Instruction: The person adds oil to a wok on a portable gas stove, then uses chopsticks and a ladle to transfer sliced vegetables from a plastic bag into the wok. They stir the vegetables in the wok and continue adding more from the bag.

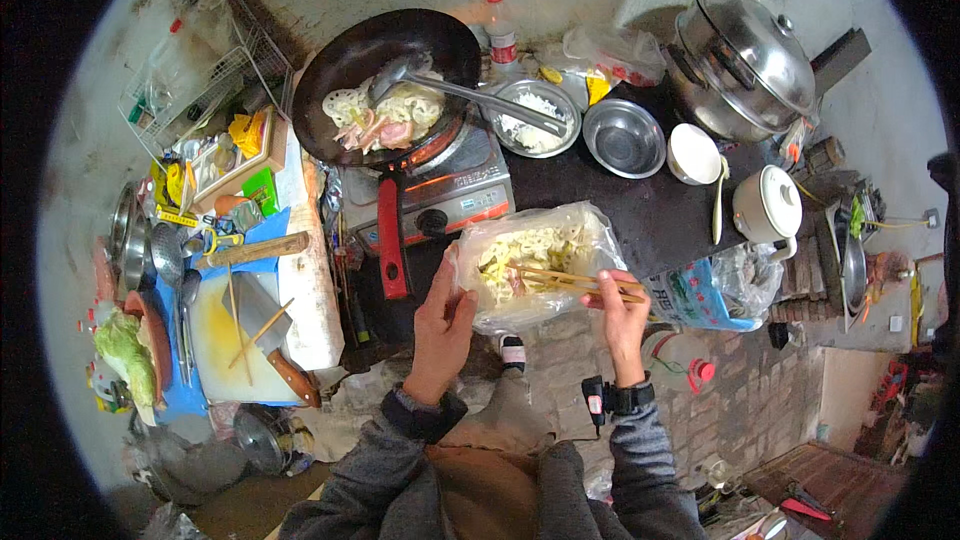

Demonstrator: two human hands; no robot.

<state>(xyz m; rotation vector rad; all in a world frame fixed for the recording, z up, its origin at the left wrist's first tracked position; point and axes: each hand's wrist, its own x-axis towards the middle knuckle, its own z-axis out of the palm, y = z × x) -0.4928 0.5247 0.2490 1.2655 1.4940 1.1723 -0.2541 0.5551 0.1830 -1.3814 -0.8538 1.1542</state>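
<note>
My left hand (442, 335) grips the near left side of a container lined with clear plastic (482, 318), held over the counter's front edge. Pale yellow and white food pieces (545, 245) lie inside it. Chopsticks (575, 281) are pinched in my right hand (620, 318), at the container's right side, their tips in the food. Beyond the container, a dark wok (325, 70) with a red handle rests on an electric cooker (472, 198). Lotus root slices and pink meat (385, 120) fill its bottom, and a metal ladle (480, 100) leans across its rim.
Right of the wok stand a metal bowl of white food (535, 120), another metal bowl (624, 140), a white bowl (693, 154), a lidded white pot (768, 202) and a large steamer (745, 60). At left, a kitchen knife (292, 376) and loose chopsticks lie on a cutting board (215, 340).
</note>
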